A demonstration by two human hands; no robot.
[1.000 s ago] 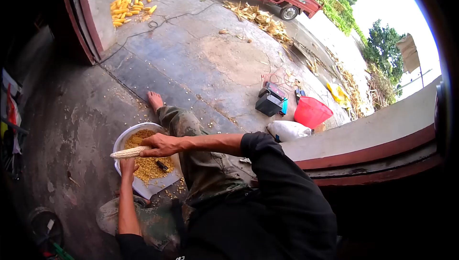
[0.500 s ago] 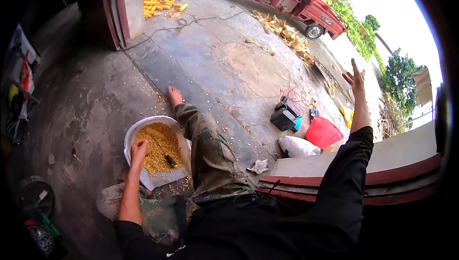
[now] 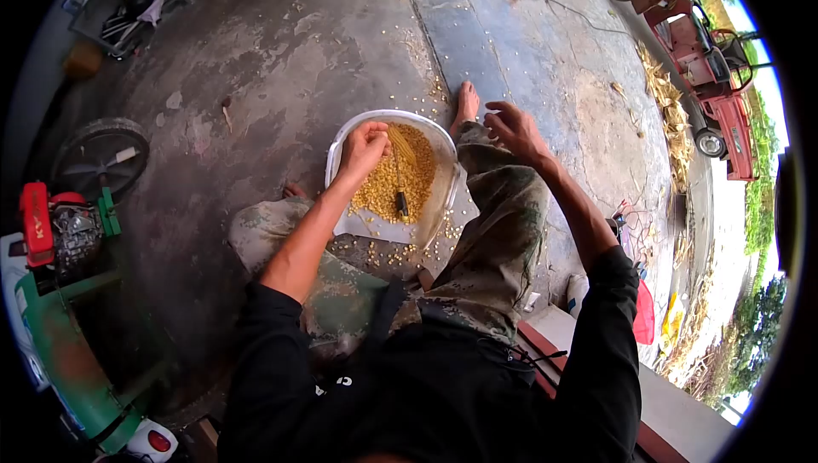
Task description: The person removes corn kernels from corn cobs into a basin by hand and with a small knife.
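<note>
Standing on the floor (image 3: pixel 256 105): one white basin (image 3: pixel 445 184), placed between the two bent legs of the person.
Cob in the basin: one yellow cob (image 3: pixel 406 148), which lies upon the kernels, just to the right of the left hand.
Kernels: too many for counting; the kernels (image 3: pixel 375 195) cover the inside of the basin, and some are scattered on the floor around it.
Tool: one thin tool (image 3: pixel 401 202) with a black handle; it lies on the kernels, its shaft directed toward the cob.
Hands: two, both bare, well apart from each other.
Left hand pose: the left hand (image 3: pixel 366 149) is above the left part of the basin, with the forearm reaching forward and slightly to the right.
Left grip: the fingers curl inward; I cannot tell if they are fully together or keep something small.
Right hand pose: the right hand (image 3: pixel 515 131) is raised near the right knee, outside the basin, with the forearm directed forward and to the left.
Right grip: the fingers are apart and a little bent.
Bare feet: two in sight, one foot (image 3: pixel 466 103) beyond the basin, the other partly hidden.
Tricycle: one red tricycle (image 3: pixel 694 58), two wheels visible.
</note>
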